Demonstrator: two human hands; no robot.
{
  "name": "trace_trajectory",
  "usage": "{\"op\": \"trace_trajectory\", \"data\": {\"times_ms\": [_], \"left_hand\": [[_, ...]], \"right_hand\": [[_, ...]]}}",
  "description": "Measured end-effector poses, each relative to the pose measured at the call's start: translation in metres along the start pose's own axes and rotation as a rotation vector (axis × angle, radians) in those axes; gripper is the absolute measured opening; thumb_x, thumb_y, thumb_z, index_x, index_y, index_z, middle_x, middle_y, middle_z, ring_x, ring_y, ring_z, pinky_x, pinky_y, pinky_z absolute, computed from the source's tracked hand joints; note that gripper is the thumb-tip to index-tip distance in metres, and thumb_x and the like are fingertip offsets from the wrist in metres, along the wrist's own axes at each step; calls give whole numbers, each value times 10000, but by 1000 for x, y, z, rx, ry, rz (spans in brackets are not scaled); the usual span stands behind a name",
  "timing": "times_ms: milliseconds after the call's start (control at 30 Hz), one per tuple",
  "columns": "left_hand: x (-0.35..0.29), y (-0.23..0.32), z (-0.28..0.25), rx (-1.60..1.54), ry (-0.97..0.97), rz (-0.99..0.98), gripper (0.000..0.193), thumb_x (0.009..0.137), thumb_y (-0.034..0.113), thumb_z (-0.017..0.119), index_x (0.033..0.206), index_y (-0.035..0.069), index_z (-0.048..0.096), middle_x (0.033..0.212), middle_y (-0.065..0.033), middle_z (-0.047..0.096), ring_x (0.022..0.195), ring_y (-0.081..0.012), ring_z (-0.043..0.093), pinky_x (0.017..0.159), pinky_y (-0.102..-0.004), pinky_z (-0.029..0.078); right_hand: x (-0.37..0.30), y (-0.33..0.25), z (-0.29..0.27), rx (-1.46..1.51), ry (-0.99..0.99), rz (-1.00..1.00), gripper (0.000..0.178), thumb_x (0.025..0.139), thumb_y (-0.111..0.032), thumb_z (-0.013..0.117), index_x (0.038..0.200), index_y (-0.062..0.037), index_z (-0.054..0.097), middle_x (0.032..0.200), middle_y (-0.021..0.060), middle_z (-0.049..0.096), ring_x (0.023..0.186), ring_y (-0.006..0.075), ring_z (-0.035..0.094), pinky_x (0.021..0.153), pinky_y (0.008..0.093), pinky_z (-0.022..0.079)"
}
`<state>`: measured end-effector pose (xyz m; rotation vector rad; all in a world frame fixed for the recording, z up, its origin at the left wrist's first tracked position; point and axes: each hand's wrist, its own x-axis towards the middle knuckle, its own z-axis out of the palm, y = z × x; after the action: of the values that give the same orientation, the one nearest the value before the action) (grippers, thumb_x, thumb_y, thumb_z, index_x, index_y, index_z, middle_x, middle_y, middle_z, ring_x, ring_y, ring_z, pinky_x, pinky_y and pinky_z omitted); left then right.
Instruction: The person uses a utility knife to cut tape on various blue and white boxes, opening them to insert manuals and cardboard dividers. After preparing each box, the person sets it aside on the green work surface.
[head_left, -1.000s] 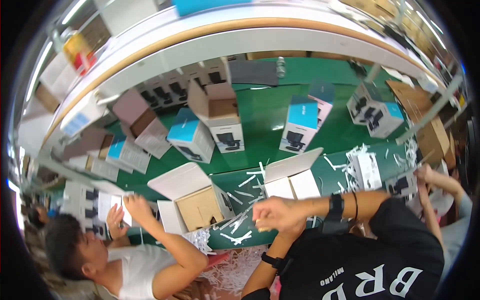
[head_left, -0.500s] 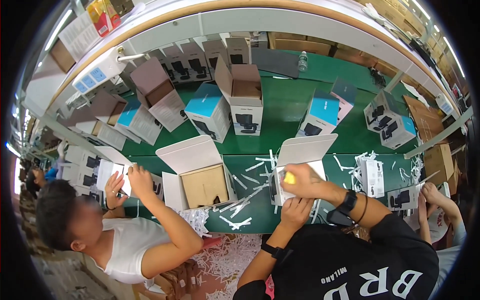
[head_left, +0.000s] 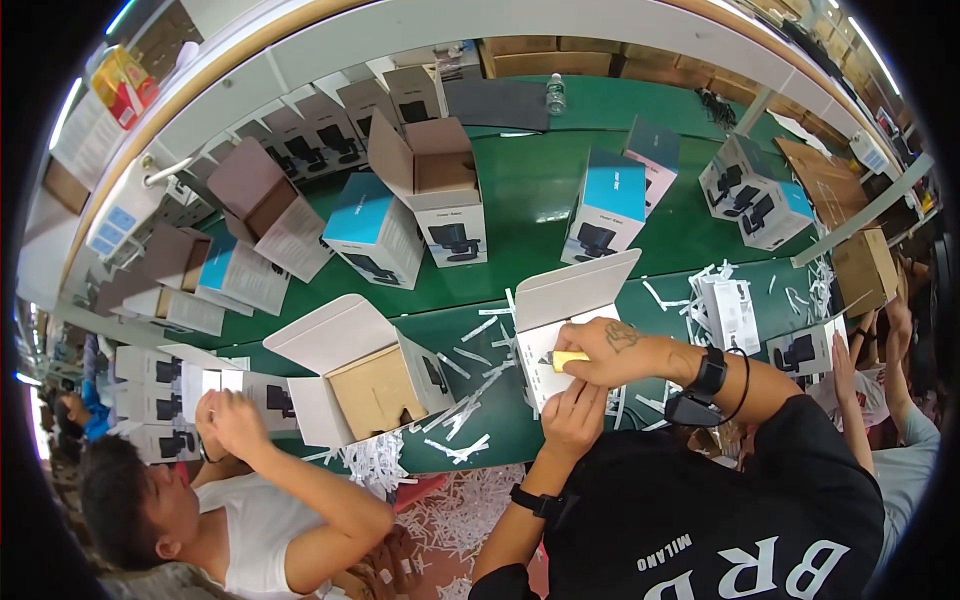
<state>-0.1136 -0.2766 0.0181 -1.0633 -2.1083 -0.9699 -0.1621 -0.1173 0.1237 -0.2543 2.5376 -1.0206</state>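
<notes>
In my right hand [head_left: 605,350] is a short yellow-handled tool [head_left: 571,360]. Its thin tip points left against the white panel of an open carton [head_left: 538,370]; the tool's exact kind I cannot make out. My left hand [head_left: 573,420] sits just below, its fingers closed at the carton's near edge and partly hidden under my right hand. The carton's lid flap [head_left: 580,287] stands raised at the back. To the left is another open white carton [head_left: 318,410] with a brown cardboard insert [head_left: 372,392] inside.
Paper shreds [head_left: 470,410] litter the green table [head_left: 530,220]. Printed boxes [head_left: 610,210] with blue tops stand behind. A co-worker in a white top [head_left: 270,530] handles a box at the left; another's hands [head_left: 845,370] are at the right. A clear bottle [head_left: 556,93] stands at the back.
The view has shifted, so the scene sits differently. The yellow-handled tool has tipped from pointing toward the view to lying sideways. The left co-worker's hands have come together.
</notes>
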Motion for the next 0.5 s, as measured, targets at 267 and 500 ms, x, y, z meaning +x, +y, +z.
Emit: {"op": "trace_trajectory", "data": {"times_ms": [267, 500], "left_hand": [[1, 1, 4, -33, 35, -38, 217, 784, 114, 777, 998, 79, 782, 974, -36, 752, 959, -197, 714, 800, -311, 426], [-3, 2, 3, -24, -9, -34, 206, 754, 104, 790, 955, 60, 790, 974, -51, 768, 956, -231, 725, 886, -343, 460]], "right_hand": [[26, -25, 27, 188, 31, 21, 451, 845, -264, 701, 1207, -32, 563, 855, 199, 712, 790, 376, 710, 743, 439, 547], [34, -36, 35, -94, 224, -79, 303, 844, -297, 733, 999, -56, 637, 775, 164, 678, 692, 352, 659, 676, 420, 535]]}}
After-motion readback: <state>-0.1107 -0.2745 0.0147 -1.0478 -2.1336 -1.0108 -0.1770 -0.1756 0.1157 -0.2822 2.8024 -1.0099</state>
